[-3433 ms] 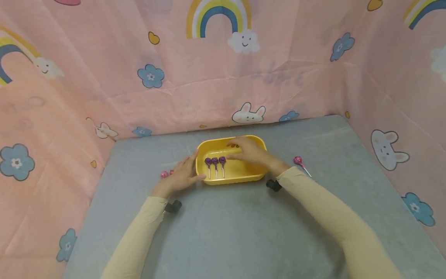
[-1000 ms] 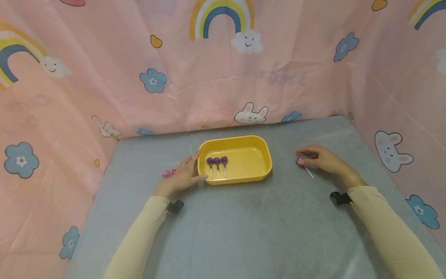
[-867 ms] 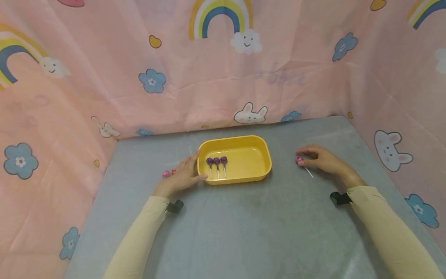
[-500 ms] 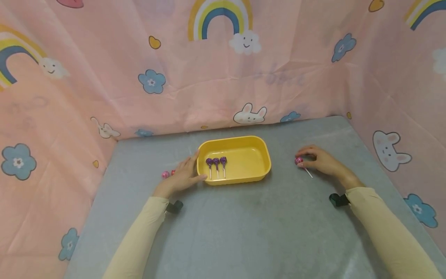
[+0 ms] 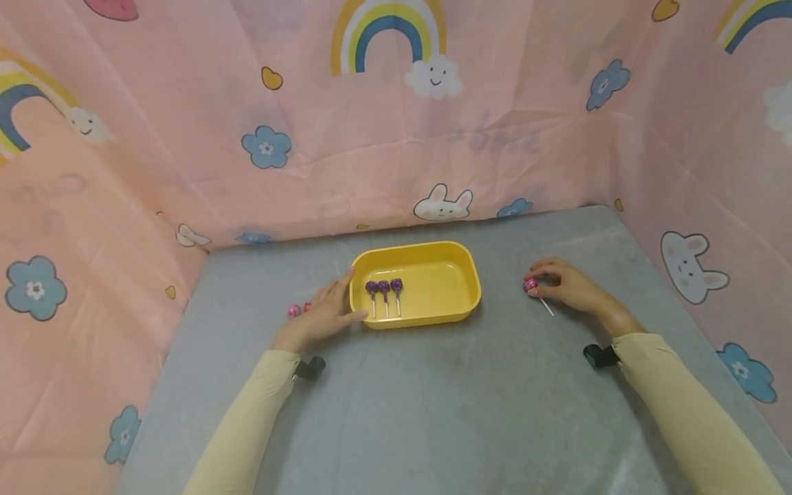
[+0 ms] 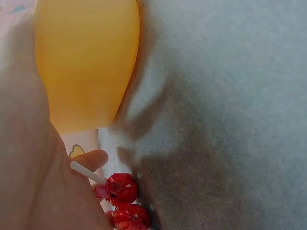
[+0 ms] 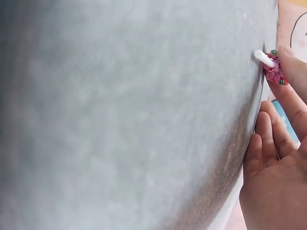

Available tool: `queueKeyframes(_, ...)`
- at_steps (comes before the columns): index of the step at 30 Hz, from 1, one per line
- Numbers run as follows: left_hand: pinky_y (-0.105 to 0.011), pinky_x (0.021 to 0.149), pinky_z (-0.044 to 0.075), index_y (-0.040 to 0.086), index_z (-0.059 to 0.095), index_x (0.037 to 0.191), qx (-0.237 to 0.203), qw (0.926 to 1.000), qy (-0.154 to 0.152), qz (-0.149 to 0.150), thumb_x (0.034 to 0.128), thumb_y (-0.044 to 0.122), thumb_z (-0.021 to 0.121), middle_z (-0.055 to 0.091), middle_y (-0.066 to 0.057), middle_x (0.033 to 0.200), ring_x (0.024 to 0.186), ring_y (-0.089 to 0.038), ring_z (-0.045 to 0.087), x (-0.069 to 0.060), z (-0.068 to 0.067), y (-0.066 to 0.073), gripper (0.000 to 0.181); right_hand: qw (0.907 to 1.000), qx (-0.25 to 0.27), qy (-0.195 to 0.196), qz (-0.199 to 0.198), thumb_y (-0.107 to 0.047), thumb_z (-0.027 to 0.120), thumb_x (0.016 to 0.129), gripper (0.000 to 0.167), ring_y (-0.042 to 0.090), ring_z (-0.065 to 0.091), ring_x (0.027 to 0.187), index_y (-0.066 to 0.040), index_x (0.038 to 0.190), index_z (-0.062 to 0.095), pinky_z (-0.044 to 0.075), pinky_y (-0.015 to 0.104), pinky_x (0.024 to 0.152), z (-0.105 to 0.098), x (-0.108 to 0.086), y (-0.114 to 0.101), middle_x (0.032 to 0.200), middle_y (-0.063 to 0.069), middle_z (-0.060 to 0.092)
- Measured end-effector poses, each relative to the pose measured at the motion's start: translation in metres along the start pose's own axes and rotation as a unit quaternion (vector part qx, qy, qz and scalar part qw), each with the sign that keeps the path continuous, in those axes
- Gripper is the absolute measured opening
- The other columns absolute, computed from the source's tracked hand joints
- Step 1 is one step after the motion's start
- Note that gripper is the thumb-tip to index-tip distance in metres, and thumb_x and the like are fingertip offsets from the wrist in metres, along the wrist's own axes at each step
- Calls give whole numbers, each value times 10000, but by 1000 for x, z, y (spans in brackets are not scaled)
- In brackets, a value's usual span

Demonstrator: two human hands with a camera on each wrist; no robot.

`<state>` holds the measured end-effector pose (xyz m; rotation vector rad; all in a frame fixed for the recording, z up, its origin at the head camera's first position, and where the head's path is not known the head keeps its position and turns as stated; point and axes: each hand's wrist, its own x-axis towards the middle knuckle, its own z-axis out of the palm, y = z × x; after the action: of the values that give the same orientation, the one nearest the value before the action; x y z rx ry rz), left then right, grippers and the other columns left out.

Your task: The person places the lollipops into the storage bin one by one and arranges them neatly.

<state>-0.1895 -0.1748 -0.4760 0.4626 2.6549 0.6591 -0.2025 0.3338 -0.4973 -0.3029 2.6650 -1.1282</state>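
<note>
A yellow tray (image 5: pixel 439 317) stands at the middle of the table, with three purple lollipops (image 5: pixel 384 286) side by side in its left part. My left hand (image 5: pixel 317 317) rests against the tray's left end, fingers extended along it and thumb at the front corner. Beside and partly behind that hand lie red lollipops (image 6: pixel 123 188) and a pink lollipop (image 5: pixel 293 311). To the right of the tray, my right hand (image 5: pixel 572 285) pinches the wrapped head of a pink lollipop (image 7: pixel 275 72) between thumb and index finger. Its white stick points toward the near side, low over the table.
A grey table (image 5: pixel 421 405) lies under everything. Pink printed cloth (image 5: pixel 346 165) hangs close behind the table and along both sides. Dark wrist cameras (image 5: pixel 600 355) sit at both cuffs.
The right hand has left the tray, moved right to the pink lollipop, and its thumb and index finger have closed on the head. The left hand stays at the tray's end.
</note>
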Motion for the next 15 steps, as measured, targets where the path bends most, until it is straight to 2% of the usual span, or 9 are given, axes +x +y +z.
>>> queueKeyframes(7,-576,1259,34,324,-159,1572,10,10000,21,-20,925,624,545,79,-91,1689,1561,-363,29,3,2,-2,1002,9999,-87,77,-68,-311,718,910,428,422,373,1357,-32,1229,658,293,652,1113,1,0,0,1414,205,458)
queueKeyframes(15,-565,1263,41,327,-131,1578,-39,10000,44,-41,920,629,552,88,-79,1689,1565,-345,32,0,1,-1,995,9999,-38,132,-52,-318,735,895,420,421,379,1359,-25,1191,671,290,641,1120,2,1,0,1407,204,465)
